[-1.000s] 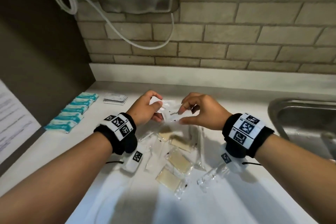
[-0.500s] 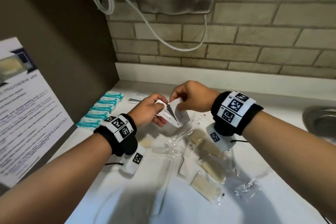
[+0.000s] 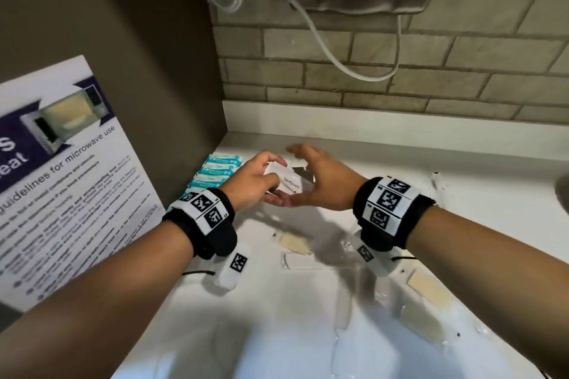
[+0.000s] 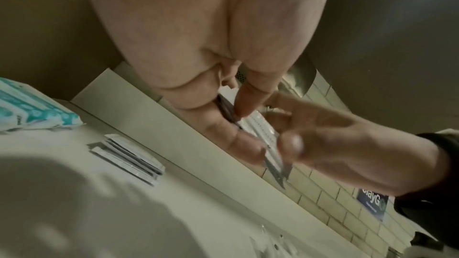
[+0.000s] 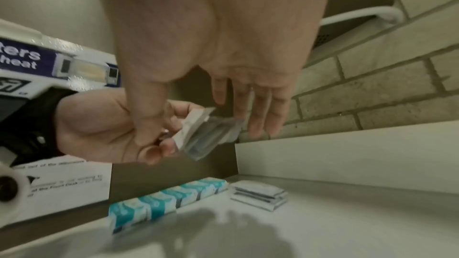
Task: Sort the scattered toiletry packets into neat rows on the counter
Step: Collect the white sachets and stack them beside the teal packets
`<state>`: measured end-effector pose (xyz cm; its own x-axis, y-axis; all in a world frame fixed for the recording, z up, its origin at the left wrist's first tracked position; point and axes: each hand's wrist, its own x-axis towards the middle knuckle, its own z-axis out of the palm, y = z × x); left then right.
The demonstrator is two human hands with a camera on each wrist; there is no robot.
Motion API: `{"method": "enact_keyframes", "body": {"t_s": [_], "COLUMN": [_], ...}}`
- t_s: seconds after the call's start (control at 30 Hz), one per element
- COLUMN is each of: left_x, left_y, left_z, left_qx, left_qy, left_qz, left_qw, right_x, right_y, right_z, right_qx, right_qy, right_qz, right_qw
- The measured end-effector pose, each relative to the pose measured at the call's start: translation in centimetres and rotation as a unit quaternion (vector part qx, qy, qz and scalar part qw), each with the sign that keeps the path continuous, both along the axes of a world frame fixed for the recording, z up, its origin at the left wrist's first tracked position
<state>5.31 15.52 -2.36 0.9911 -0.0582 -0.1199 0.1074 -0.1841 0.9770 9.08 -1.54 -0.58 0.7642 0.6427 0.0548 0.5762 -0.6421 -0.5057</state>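
My left hand (image 3: 257, 181) grips a small stack of white toothpaste packets (image 3: 289, 180) between thumb and curled fingers, held in the air above the surface (image 3: 462, 218) at about 11 o'clock from me. My right hand (image 3: 323, 181) is released, its fingers straight and spread just beside the stack, at its 3 o'clock side. Below, at 10 o'clock, a row of teal packets (image 5: 168, 201) lies along the wall, with a pile of white sachets (image 5: 259, 196) just at its far end. Clear-wrapped beige packets (image 3: 428, 289) lie scattered on the surface at 5 o'clock from my hands.
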Motion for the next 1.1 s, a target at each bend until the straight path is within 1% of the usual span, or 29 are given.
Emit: {"method": "enact_keyframes", "body": {"t_s": [0.03, 0.1, 0.2, 0.27, 0.33, 0.37, 0.43, 0.47, 0.5, 0.53, 0.63, 0.73, 0.8, 0.87, 1.0, 1.07, 1.1], "left_x": [0.0, 0.3, 0.4, 0.6, 1.1, 1.4, 1.8, 1.9, 2.0, 2.2, 2.7, 2.7, 2.8, 3.0, 3.1, 3.1, 3.2], "left_y": [0.3, 1.4, 2.8, 3.5, 3.8, 4.0, 4.1, 4.0, 4.0, 4.0, 3.7, 3.3, 3.4, 3.6, 3.8, 3.9, 4.0], "left_z": [-0.3, -1.5, -3.1, -3.5, -3.5, -3.6, -3.5, -3.5, -3.7, -3.9, -4.7, -5.0, -5.2, -5.4, -5.6, -5.8, -5.9], "left_qx": [0.002, 0.031, 0.100, 0.182, 0.303, 0.368, 0.484, 0.522, 0.542, 0.548, 0.551, 0.562, 0.545, 0.521, 0.492, 0.490, 0.498], "left_qy": [0.002, 0.010, 0.016, -0.006, -0.029, -0.039, -0.048, -0.051, -0.057, -0.057, -0.037, -0.005, 0.003, 0.005, -0.011, -0.018, -0.018], "left_qz": [-0.010, -0.036, -0.066, -0.094, -0.112, -0.115, -0.121, -0.128, -0.139, -0.153, -0.176, -0.185, -0.170, -0.156, -0.145, -0.143, -0.145], "left_qw": [1.000, 0.999, 0.993, 0.979, 0.946, 0.922, 0.865, 0.841, 0.827, 0.821, 0.815, 0.806, 0.821, 0.839, 0.858, 0.860, 0.855], "right_x": [0.1, 0.5, 0.5, 0.5, 0.6, 0.7, 1.2, 1.3, 1.4, 1.5, 1.8, 2.0, 1.8, 1.7, 1.4, 1.4, 1.4], "right_y": [0.3, 1.4, 2.9, 3.9, 4.9, 5.4, 6.4, 6.8, 7.2, 7.6, 8.2, 7.8, 7.2, 6.3, 5.4, 5.4, 5.4], "right_z": [-0.5, -1.5, -2.3, -2.9, -3.7, -4.3, -5.2, -5.6, -6.0, -6.4, -7.3, -7.3, -6.8, -6.4, -5.9, -5.9, -5.9], "right_qx": [-0.030, -0.078, -0.131, -0.180, -0.218, -0.233, -0.253, -0.256, -0.257, -0.256, -0.236, -0.231, -0.241, -0.224, -0.198, -0.196, -0.193], "right_qy": [0.027, 0.053, 0.050, 0.030, 0.008, 0.003, 0.005, 0.007, 0.012, 0.019, 0.053, 0.069, 0.065, 0.058, 0.046, 0.043, 0.038], "right_qz": [-0.009, -0.033, -0.060, -0.072, -0.077, -0.080, -0.084, -0.085, -0.087, -0.090, -0.104, -0.086, -0.072, -0.075, -0.081, -0.085, -0.088], "right_qw": [0.999, 0.995, 0.988, 0.981, 0.973, 0.969, 0.964, 0.963, 0.962, 0.962, 0.965, 0.967, 0.966, 0.970, 0.976, 0.976, 0.977]}}
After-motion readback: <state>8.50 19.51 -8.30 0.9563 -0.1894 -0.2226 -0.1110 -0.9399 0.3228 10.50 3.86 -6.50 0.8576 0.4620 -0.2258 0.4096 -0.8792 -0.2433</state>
